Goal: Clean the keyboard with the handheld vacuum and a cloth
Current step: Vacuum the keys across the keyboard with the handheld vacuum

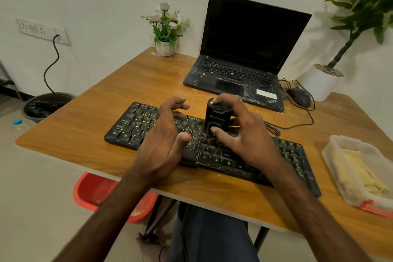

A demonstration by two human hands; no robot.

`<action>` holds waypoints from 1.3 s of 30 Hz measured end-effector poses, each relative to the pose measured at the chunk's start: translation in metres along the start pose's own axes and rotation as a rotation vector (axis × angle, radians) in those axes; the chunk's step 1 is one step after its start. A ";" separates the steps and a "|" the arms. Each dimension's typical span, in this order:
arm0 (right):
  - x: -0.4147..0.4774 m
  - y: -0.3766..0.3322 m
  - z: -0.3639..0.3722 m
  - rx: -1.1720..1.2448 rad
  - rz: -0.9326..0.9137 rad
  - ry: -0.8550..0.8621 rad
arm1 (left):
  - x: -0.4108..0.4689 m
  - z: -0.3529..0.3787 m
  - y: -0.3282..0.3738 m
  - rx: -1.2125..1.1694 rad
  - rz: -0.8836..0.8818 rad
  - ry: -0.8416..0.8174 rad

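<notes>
A black keyboard (136,123) with dusty, yellowish-marked keys lies across the wooden table (85,112). A small black handheld vacuum (217,119) stands upright on the keys near the keyboard's middle. My right hand (240,132) grips the vacuum from the right, fingers over its top and thumb on its front. My left hand (165,140) hovers over the keyboard just left of the vacuum, fingers spread and loosely bent, holding nothing. A pale yellow cloth (359,174) lies in a clear plastic box (331,155) at the right.
A dusty open laptop (244,59) sits behind the keyboard, with a black mouse (298,97) and its cable to the right. A white flower pot (164,48) stands at the back edge. A red bin (93,191) sits under the table's left side.
</notes>
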State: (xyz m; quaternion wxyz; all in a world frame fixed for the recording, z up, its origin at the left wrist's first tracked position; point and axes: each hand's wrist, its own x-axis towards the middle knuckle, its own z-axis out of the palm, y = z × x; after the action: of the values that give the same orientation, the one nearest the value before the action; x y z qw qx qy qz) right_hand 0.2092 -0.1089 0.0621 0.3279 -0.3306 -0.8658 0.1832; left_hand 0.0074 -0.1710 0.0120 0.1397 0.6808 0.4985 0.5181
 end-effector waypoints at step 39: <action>0.006 -0.003 -0.001 0.087 0.078 -0.057 | -0.001 0.000 0.003 0.056 0.001 -0.041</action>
State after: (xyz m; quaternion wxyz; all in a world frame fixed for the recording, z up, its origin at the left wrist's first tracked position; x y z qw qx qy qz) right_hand 0.2054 -0.1067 0.0672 0.3097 -0.3442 -0.8525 0.2428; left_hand 0.0094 -0.1733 0.0136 0.1303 0.6953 0.5095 0.4899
